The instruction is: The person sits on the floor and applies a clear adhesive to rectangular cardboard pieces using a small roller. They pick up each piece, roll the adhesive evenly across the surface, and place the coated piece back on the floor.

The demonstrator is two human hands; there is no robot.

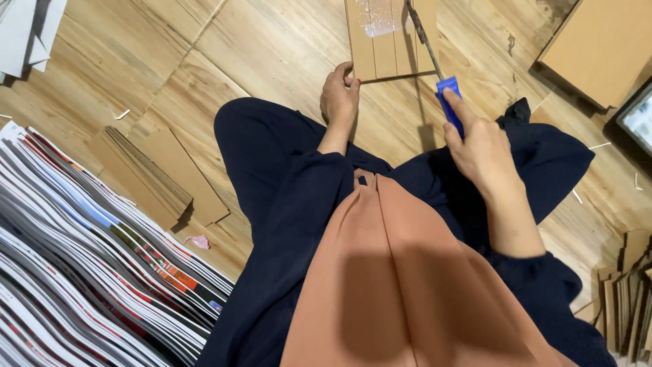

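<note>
We are sitting on a wooden floor [272, 41] with a scored brown cardboard piece [387, 41] lying flat in front of our knees, and we take that piece as our landmark. Our left hand [339, 95] is resting at its near left corner, fingers curled and the thumb touching the edge, pinning it down rather than lifting it. Our right hand [479, 146] is sitting just below its near right corner, closed around the blue handle [450, 102] of a brush, whose thin dark shaft [422, 34] is slanting up across the right side of the cardboard. The bristle end is running out of the top of the view, so we cannot make it out. A wet, glossy patch [379, 17] is showing on the cardboard's far part, also cut off at the top. Well to the left of the cardboard, a fanned stack of printed sheets [88, 258] is lying beside flat brown cardboard strips [163, 177]; to its right, a big cardboard sheet [601, 44] is only partly showing.
</note>
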